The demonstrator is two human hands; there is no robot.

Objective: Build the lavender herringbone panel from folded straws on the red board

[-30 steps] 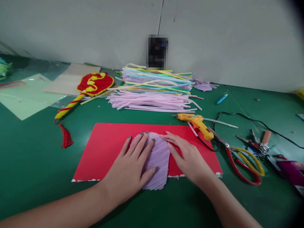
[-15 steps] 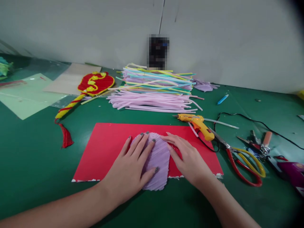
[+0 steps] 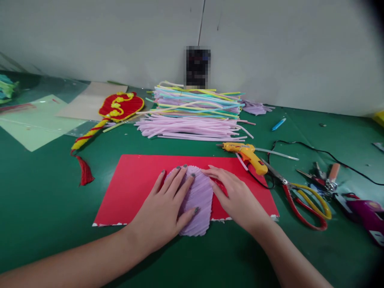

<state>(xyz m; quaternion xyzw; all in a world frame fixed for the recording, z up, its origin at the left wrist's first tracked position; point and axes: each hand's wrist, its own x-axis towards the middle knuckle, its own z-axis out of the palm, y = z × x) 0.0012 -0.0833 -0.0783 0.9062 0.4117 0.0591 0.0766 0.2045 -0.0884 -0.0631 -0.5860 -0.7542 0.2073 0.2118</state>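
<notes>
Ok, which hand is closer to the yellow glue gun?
The right hand, on the near side of the yellow glue gun, its fingers at the purple ribbed piece. The left hand is spread on that piece, farther left.

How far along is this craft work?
The red-and-yellow fan looks finished, tassel and all. In hand is the lilac panel: left hand flat on it, right hand at its edge. What shows of it has no trim or handle, so those may be left; lilac pipe cleaners lie loose behind.
</notes>
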